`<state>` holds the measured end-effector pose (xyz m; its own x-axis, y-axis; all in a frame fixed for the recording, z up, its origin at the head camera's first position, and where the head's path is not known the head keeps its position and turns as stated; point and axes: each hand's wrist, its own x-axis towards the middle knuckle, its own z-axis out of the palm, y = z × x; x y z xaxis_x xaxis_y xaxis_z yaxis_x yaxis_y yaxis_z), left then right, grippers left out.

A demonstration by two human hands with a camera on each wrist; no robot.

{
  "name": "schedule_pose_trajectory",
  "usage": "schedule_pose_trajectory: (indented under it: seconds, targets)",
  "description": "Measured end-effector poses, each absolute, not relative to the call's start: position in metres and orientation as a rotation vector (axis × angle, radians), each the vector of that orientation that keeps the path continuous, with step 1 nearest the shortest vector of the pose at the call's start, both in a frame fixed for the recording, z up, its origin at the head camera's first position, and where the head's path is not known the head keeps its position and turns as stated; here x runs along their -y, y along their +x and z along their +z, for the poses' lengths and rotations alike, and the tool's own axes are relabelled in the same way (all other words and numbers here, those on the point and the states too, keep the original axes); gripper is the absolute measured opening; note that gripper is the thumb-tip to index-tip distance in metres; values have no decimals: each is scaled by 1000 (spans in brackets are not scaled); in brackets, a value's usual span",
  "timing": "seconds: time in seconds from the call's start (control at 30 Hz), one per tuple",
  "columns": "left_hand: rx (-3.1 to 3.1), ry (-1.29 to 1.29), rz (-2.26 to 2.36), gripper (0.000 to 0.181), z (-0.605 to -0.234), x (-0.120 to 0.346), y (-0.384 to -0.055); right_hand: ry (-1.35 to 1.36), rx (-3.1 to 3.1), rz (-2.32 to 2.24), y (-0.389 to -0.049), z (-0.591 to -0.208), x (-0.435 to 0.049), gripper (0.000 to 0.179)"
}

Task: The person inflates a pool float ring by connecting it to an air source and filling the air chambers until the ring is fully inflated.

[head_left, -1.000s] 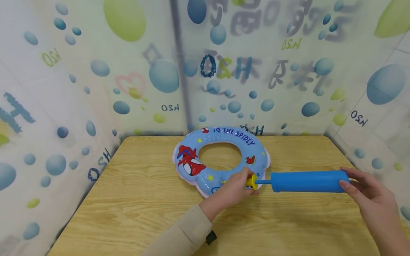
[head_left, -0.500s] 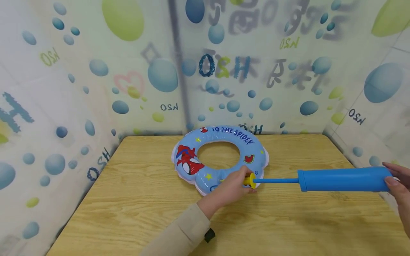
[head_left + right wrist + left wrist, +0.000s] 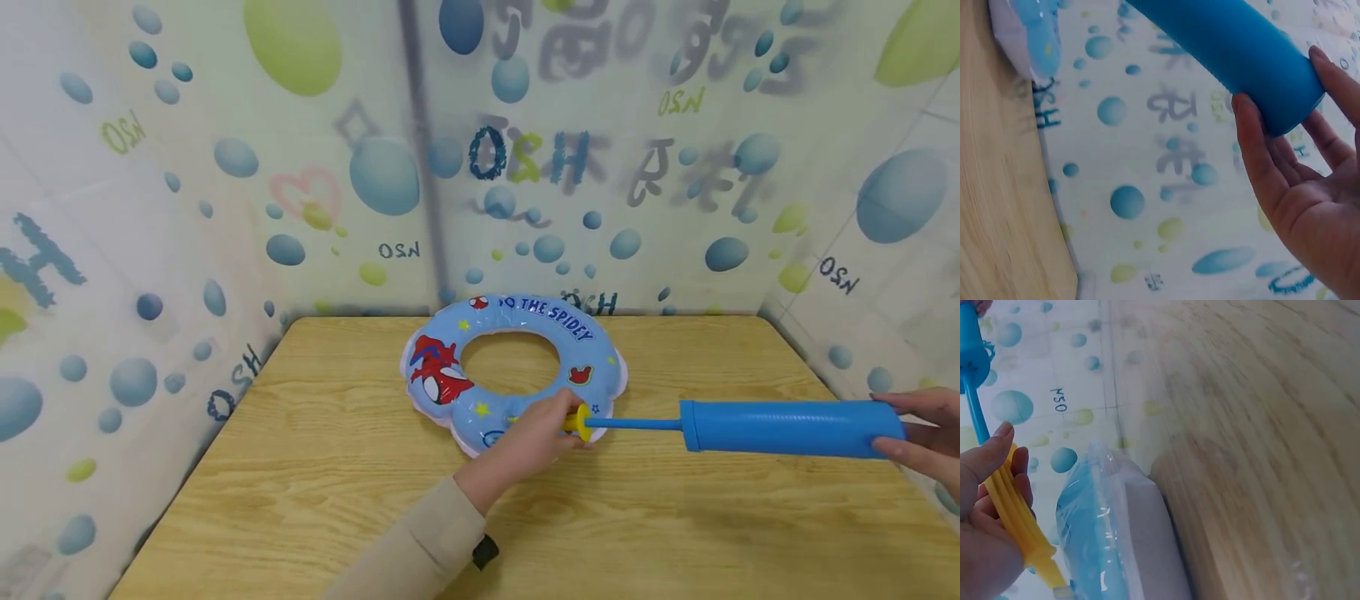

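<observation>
pump: a blue hand pump (image 3: pixel 791 428) lies level above the counter (image 3: pixel 300 467), its barrel out toward the right edge, its thin rod drawn well out toward the middle.
nozzle end: a ribbed yellow piece (image 3: pixel 579 422) at the tip of the rod, touching the near rim of the swim ring (image 3: pixel 517 371).
left hand: the left hand (image 3: pixel 536 433) pinches the yellow piece between thumb and curled fingers, right where it meets the ring.
right hand: the right hand (image 3: pixel 918 437) cups the far end of the barrel, thumb on one side and fingers on the other, curled round it rather than spread.
swim ring: blue printed inflatable, lying flat near the far edge of the counter, about midway along it; it looks filled and rounded.
handling, pump: probably light, stiff plastic; the smooth barrel may slip, so a full wrap near its end is the safer hold; the thin rod looks like the weak part if bent sideways.
handling, ring: soft, slick film, likely to slide on the wood; steady it at the valve.
</observation>
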<state>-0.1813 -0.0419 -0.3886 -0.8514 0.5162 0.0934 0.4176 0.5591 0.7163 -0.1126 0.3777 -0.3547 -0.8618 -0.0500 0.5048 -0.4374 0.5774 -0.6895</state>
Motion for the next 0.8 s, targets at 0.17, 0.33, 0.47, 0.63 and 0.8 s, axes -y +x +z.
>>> schedule_pose_trajectory:
  seconds: [0.17, 0.33, 0.47, 0.63, 0.8]
  targets:
    - [-2701, 769, 1183, 36, -390, 43, -180, 334, 2445, 1339, -112, -338, -334, 42]
    - [-2764, 864, 1120, 38, -392, 45, -179, 261, 2560, 1397, -116, -335, -313, 31]
    - [-2799, 931, 1064, 40, -393, 46, -178, 265, 2620, 1444, -120, -338, -301, 30]
    - [-2778, 961, 1051, 39, -394, 44, -178, 311, 2626, 1533, -125, -342, -285, 30]
    - [-2766, 1017, 1060, 41, -396, 42, -180, 418, 2587, 1605, -130, -340, -273, 32]
